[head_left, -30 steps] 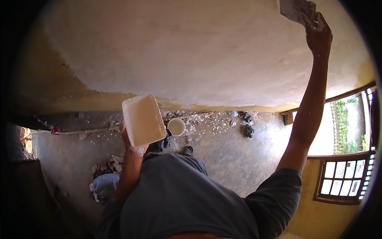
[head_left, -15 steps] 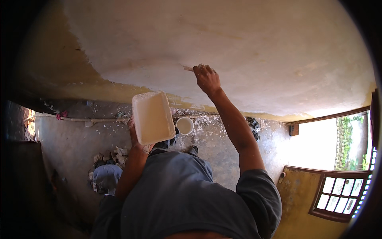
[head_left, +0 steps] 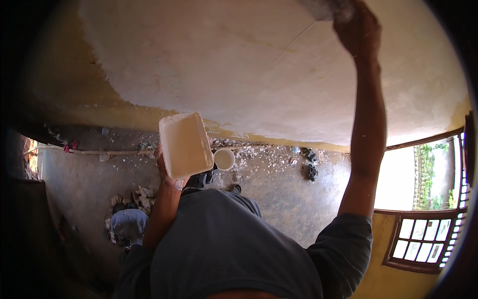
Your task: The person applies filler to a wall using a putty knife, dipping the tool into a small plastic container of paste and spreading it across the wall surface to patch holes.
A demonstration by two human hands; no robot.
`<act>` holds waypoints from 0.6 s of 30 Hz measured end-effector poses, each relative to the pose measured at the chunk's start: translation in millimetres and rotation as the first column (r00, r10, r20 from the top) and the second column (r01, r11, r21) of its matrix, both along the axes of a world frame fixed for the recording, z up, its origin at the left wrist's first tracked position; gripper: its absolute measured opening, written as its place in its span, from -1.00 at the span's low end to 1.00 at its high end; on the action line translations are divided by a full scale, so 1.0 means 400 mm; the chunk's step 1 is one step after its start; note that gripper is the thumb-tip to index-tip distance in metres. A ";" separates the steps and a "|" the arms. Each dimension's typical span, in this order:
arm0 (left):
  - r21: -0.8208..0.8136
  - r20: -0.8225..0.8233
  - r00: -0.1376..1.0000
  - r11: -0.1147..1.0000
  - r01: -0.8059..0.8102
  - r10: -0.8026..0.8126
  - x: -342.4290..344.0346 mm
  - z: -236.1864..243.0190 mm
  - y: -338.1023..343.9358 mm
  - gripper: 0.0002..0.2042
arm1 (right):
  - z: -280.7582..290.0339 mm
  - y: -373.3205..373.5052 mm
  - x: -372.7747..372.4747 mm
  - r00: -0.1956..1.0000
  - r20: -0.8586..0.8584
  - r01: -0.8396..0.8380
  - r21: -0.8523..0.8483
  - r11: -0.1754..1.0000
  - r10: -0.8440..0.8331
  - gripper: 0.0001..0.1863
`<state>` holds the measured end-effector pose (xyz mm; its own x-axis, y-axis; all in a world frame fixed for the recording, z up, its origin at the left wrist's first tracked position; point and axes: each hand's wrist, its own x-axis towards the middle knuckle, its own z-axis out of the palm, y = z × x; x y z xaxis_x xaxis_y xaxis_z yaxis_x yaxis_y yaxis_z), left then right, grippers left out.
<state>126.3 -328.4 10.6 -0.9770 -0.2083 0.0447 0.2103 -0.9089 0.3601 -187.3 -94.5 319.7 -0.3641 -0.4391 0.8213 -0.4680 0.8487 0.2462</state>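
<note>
In my left hand is a rectangular off-white tray, tilted, with pale residue caked on its rim; my fingers are wrapped round its left and lower sides. Cream-coloured stuff coats its inside. High at the top edge, my right hand grips a wide, flat putty knife, blurred and partly cut off by the frame. The blade is against or very near the wall, which carries a smeared whitish coat over yellow paint. A thin line runs down-left across the coat from the blade.
A white bucket stands on the grey floor below the wall, amid scattered pale flakes. Black plastic lies further right. A long pole lies along the wall's foot. Crumpled sacks and a bluish bundle are at left. A paned window is at right.
My right arm has swept up and to the right, carrying the putty knife from mid-wall to the top edge. The thin line on the wall is new. The tray has barely shifted.
</note>
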 end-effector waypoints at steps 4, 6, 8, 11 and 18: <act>0.015 0.200 0.978 0.998 -0.066 0.062 0.001 0.054 0.020 -0.48 | 0.186 0.103 -0.017 0.940 -0.261 -0.320 -0.441 0.838 0.222 -0.38; 0.047 0.286 0.952 0.991 -0.128 0.109 0.011 0.029 0.010 -0.49 | 0.154 0.119 0.040 0.881 -0.085 -0.431 -0.550 0.716 0.465 -0.60; -0.011 0.328 0.932 0.987 -0.158 0.152 0.019 -0.043 -0.010 -0.48 | 0.031 0.129 0.050 0.921 -0.068 -0.389 -0.245 0.888 0.384 -0.68; -0.017 0.291 0.948 0.992 -0.128 0.127 0.041 -0.080 -0.023 -0.51 | -0.337 0.011 0.103 0.872 0.292 -0.377 -0.114 0.919 0.393 -0.73; -0.051 0.466 0.867 0.984 -0.171 0.175 0.043 -0.033 -0.029 -0.54 | -0.870 -0.337 0.196 0.536 0.669 0.051 -0.634 0.771 0.515 -0.71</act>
<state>143.5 -339.9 -2.5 -0.8328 -0.3773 -0.4051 0.1696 -0.8705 0.4621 -108.9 -229.2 -28.4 -0.9096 -0.2191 0.3530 -0.4153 0.5059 -0.7561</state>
